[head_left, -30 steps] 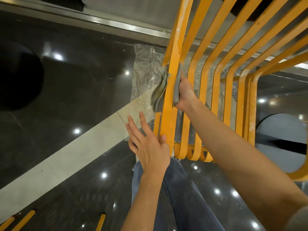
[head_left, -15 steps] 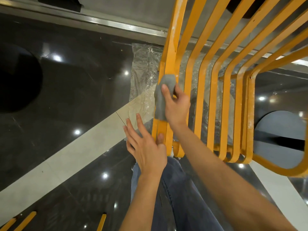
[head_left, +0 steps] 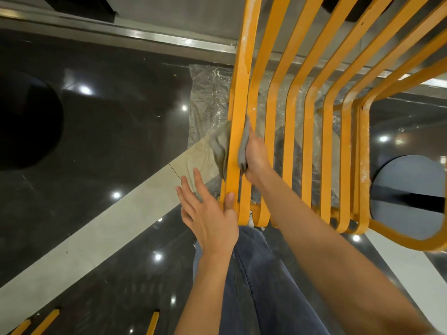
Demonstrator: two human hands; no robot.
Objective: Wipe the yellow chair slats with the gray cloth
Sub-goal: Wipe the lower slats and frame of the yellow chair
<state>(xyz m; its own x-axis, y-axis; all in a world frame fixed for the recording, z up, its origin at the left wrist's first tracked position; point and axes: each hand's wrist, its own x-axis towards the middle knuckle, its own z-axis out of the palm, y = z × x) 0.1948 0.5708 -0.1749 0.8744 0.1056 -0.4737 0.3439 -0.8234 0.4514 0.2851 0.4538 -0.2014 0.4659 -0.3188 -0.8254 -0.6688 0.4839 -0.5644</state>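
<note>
The right hand [head_left: 257, 153] gripped the gray cloth [head_left: 221, 147], fingers curled round it behind the leftmost yellow slat [head_left: 238, 97]; the cloth wrapped that slat and bulged out to its left. Below it, the left hand [head_left: 210, 215] lay with fingers straight and spread, thumb pressed on the same slat's lower end. Jeans [head_left: 261, 286] showed beneath.

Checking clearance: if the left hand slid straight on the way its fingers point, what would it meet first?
Probably the hanging gray cloth beside the yellow slat; left hand fingers point there, though depth is unclear.
</note>
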